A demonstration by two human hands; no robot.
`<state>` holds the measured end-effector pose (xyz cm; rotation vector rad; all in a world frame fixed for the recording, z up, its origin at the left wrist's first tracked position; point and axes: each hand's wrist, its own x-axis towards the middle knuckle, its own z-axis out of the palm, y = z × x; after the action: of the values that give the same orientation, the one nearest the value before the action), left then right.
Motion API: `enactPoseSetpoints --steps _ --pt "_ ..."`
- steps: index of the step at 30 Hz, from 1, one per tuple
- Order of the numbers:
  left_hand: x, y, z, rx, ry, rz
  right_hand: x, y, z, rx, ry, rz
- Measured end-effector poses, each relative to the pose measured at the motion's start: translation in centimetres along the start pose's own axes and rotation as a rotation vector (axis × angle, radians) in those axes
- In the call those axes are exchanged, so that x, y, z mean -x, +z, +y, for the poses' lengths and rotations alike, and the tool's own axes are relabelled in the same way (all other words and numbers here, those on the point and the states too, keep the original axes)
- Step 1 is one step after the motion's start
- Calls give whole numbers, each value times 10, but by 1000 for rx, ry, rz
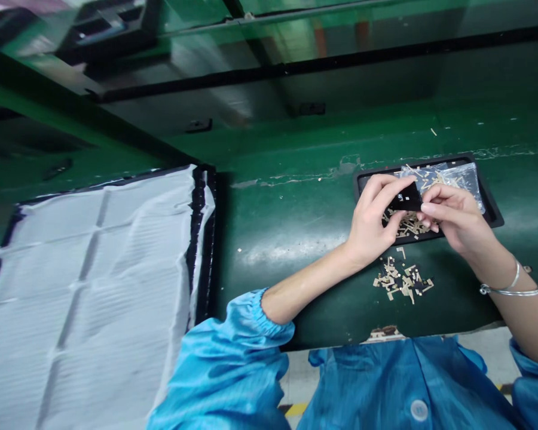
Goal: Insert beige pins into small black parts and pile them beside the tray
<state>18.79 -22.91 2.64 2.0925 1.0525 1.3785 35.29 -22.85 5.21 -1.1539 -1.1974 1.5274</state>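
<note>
Both hands meet over a shallow black tray [493,209] on a green work table [296,203]. My left hand [374,218] pinches a small flat black part [406,198] between thumb and fingers. My right hand [452,218] grips the same black part from the other side, fingers curled together. Several small tan pieces [406,226] lie in the tray under the hands. A clear plastic bag [457,178] with more tan pieces rests in the tray's far right part. Another loose heap of tan pieces [402,279] lies on the table just in front of the tray.
A stack of black trays covered by a white foam sheet [85,280] fills the left side. Behind the table runs a dark conveyor frame [269,71]. The table's near edge [385,337] lies close to my blue smock. A metal bangle [511,289] circles my right wrist.
</note>
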Motion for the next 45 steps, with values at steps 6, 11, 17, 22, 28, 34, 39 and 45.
enactPoseSetpoints --steps 6,11,17,22,28,34,39,45 --pt "-6 -5 -4 -13 52 -75 -3 -5 -2 110 -14 17" --pt "-25 -10 -23 41 -183 -98 -5 -15 -3 625 -151 143" --pt "-90 10 -55 31 -314 80 -5 -22 -1 1224 -148 126" --pt "-160 37 -105 95 -504 113 -2 -25 -5 1351 -258 9" --pt "-146 29 -135 -3 -517 310 2 -20 -1 1484 -337 -41" --pt "-79 10 -69 29 -149 79 2 -16 4 1456 -354 42" --pt "-39 16 -21 159 -143 -220 -1 -16 0 1137 -261 182" --pt "-31 18 -9 -47 -111 -448 -5 -17 4 863 -196 213"
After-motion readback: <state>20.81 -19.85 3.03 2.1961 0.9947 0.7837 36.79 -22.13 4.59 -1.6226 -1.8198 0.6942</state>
